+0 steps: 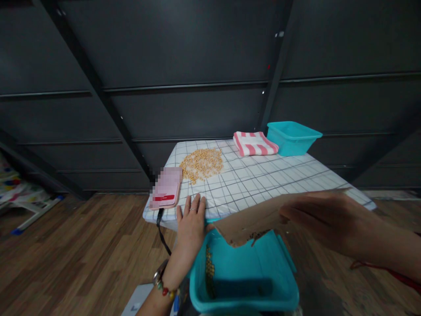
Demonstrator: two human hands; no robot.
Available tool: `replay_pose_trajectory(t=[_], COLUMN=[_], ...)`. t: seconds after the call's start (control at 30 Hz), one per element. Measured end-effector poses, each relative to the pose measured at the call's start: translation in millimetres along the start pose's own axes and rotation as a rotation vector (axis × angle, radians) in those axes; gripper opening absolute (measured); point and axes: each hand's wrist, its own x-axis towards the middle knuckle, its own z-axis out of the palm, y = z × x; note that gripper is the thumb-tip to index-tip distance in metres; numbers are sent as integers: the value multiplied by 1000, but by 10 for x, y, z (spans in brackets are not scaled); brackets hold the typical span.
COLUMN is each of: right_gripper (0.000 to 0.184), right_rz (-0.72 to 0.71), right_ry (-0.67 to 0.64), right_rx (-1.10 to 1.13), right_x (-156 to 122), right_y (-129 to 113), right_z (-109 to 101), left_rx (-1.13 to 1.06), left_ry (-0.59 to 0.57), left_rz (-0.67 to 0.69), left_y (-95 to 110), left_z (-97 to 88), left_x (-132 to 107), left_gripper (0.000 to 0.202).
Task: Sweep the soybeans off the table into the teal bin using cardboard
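Note:
My left hand [191, 230] lies with fingers stretched out on the front edge of the cloth-covered table [259, 180], its thumb beside the rim of a teal plastic basin [245, 306]. The basin sits below the table edge, with yellow beans [209, 267] gathered along its left side. Over the basin, my right hand [324, 215] grips a torn piece of brown cardboard [251, 217], tilted toward the left. Dark specks show along the cardboard's lower edge. Farther back on the table, a patch of yellow beans [204, 163] is spread out, with pale bits among them.
A pink phone [166, 186] with a black strap lies at the table's left edge. Toward the back right are a folded pink-and-white striped towel [255, 144] and a second teal basin [292, 140]. A dark panelled wall [190, 57] stands behind the table.

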Motion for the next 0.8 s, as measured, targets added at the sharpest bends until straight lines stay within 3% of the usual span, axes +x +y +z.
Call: replay_pose_trajectory(t=[0.13,0.3,0.5,0.63,0.8], right_gripper=[30,37,33,35,40], right_rz=[59,-90,-57,-53,-70], right_ry=[40,25,-46,-16,80], right_rx=[109,-248,-493,-423,-168], right_x=[64,68,-77,-59,91], right_y=[55,203,344,292,45], right_z=[-57,-49,72,119,92], left_rx=[3,9,19,28,12], left_ry=[13,-13,17,-7,-26], left_rz=[3,7,13,-6,-19], left_y=[-4,-6,-9,6,17], left_z=[23,32,43,28,16], left_x=[11,40,32,30,42], left_gripper=[57,69,68,66,67])
